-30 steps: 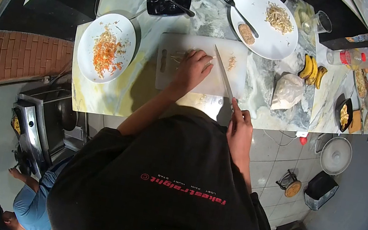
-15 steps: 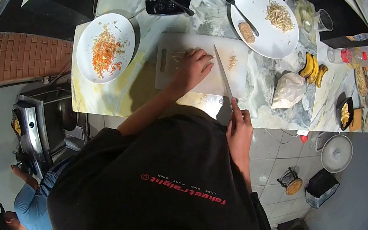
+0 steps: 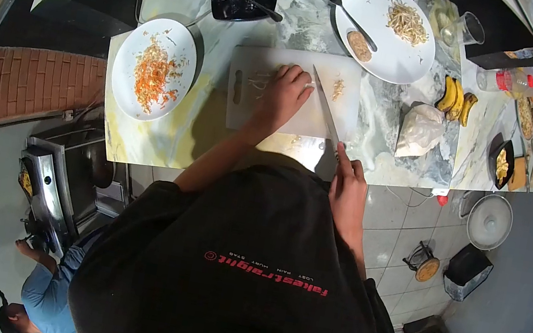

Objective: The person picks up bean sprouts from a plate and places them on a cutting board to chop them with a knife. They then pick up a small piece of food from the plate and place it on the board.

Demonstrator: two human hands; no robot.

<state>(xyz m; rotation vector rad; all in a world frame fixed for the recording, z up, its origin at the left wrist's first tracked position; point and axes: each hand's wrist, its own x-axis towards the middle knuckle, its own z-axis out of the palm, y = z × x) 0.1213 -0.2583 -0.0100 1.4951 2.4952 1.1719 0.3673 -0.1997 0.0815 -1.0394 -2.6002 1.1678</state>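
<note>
A white cutting board (image 3: 247, 113) lies flat on the marble table. My left hand (image 3: 284, 96) presses down on it with bent fingers, holding pale bean sprouts (image 3: 257, 83) whose ends stick out to the left. In my right hand (image 3: 349, 181) is the handle of a long knife (image 3: 326, 109); its blade slants across the board, tip pointing away from me, just right of my left fingertips. Small chopped bits (image 3: 338, 90) lie to the right of the blade. What sits under my left fingers is mostly hidden.
Left of the board stands a white plate (image 3: 122, 87) of shredded orange and pale food. Behind are a black bowl (image 3: 226, 8) with a spoon and a plate (image 3: 406, 63) with sprouts and a fork. Bananas (image 3: 449, 95) and a plastic bag (image 3: 418, 133) lie right. A person (image 3: 47, 295) works lower left.
My left hand has shifted slightly to the right and away from me. The knife still lies beside it, its tip a little further right.
</note>
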